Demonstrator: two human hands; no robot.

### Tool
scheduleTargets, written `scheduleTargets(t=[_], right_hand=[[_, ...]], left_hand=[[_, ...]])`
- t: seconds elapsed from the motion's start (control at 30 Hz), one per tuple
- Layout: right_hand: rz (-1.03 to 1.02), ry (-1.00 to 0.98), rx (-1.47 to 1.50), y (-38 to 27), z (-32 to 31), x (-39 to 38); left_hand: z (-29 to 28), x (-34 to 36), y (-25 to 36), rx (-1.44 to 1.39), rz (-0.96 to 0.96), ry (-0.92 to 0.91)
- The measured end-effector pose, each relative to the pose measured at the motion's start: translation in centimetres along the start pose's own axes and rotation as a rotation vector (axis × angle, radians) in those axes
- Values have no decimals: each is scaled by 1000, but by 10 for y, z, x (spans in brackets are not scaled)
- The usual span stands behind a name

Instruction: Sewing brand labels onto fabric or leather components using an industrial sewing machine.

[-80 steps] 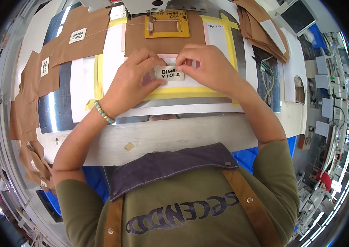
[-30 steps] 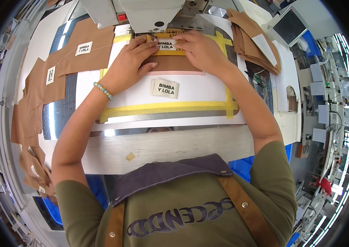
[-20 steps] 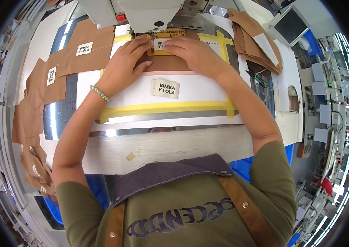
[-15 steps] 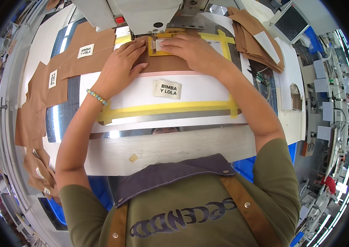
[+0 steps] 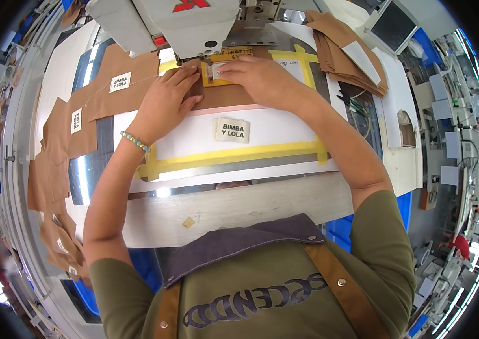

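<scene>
Small label: a white label [image 5: 215, 70] lies under the sewing machine head [image 5: 188, 25], inside a yellow frame [image 5: 222, 79] at the table's far edge; its long axis cannot be told.
Right hand [image 5: 256, 79]: fingertips pressed together on that label.
Left hand [image 5: 163, 104]: fingers flat, slightly spread on brown fabric [image 5: 217, 97].
Spare label [image 5: 231, 130]: white rectangle, long axis left-right, on the white template [image 5: 284, 127].
Stack: brown pieces [image 5: 338, 53], far right corner.

Your hands moved up off white label [image 5: 231, 129], which now lies loose on white board [image 5: 284, 133]. Left hand [image 5: 163, 104] now flat on brown fabric [image 5: 219, 96]; right hand [image 5: 259, 79] now pressing second small label [image 5: 215, 70] inside yellow frame [image 5: 222, 81] under sewing machine head [image 5: 188, 25]. Board pushed further under machine.
</scene>
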State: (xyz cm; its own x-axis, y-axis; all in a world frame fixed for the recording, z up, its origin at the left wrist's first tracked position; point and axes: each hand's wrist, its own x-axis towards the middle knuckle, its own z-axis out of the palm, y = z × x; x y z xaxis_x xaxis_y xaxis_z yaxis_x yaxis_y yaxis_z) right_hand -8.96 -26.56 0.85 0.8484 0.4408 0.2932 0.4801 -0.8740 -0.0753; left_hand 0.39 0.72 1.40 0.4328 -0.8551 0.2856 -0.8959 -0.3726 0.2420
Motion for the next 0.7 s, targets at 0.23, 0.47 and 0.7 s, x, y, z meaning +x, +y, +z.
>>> scheduleTargets(t=[0.23,0.47,0.7], right_hand=[[38,-30,31,0,-1,3],[24,64,68,9,6,11],[9,-34,-128,14,13,17]], left_hand=[[-3,-2,0,27,39,6],[-15,-12,-1,-29,4,75],[-17,-12,1,-84,-51,46]])
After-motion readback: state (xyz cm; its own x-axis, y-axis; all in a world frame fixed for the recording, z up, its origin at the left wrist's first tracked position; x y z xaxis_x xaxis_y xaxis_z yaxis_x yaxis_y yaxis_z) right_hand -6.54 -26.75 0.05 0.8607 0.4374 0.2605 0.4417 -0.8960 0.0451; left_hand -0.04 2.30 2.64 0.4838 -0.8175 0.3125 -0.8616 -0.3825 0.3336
